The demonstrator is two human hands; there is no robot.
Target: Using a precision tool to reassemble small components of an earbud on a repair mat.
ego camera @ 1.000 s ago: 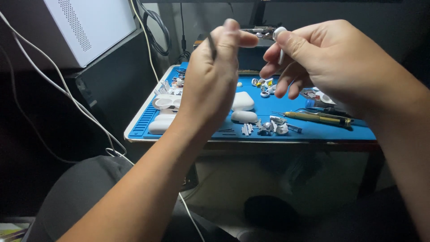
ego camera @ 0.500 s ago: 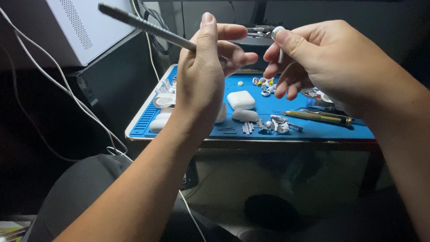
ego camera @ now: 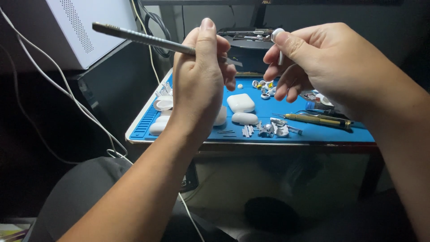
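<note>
My left hand (ego camera: 199, 76) is raised above the blue work mat (ego camera: 313, 133) and grips a slim grey metal tool (ego camera: 139, 39), whose long handle sticks out to the upper left and whose tip points right toward the other hand. My right hand (ego camera: 322, 67) is held up beside it, pinching a small white earbud (ego camera: 277, 36) between thumb and fingers. On the mat below lie a white earbud case (ego camera: 240, 102), a white case half (ego camera: 244, 118) and several small loose parts (ego camera: 273, 130).
A brass-coloured pen tool (ego camera: 318, 120) lies on the mat's right side. More white shells (ego camera: 163, 105) sit at the mat's left edge. A white box-shaped device (ego camera: 89, 27) with white cables (ego camera: 67, 94) stands to the left. A dark stand (ego camera: 251, 38) rises behind the mat.
My left hand has turned the grey tool from upright to nearly level, its handle swinging out to the upper left. My right hand has kept the earbud in place.
</note>
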